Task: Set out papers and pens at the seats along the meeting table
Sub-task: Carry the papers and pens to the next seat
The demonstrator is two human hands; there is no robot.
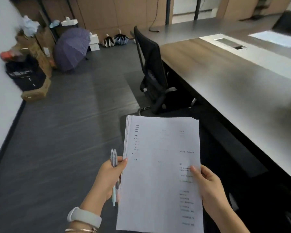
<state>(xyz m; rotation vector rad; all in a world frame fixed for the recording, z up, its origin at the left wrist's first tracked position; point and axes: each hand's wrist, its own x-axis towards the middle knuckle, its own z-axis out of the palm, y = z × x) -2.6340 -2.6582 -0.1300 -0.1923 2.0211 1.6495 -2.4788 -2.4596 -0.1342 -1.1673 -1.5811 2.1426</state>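
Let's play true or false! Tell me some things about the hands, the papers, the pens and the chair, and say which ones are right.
1. Both hands hold the stack of papers. True: the left hand and the right hand each grip a side.
2. The pens lie on the table. False: they are in the left hand.
3. A black chair stands at the table. True.
4. The open umbrella on the floor is red. False: it is purple.
5. A sheet of paper already lies on the far part of the table. True.
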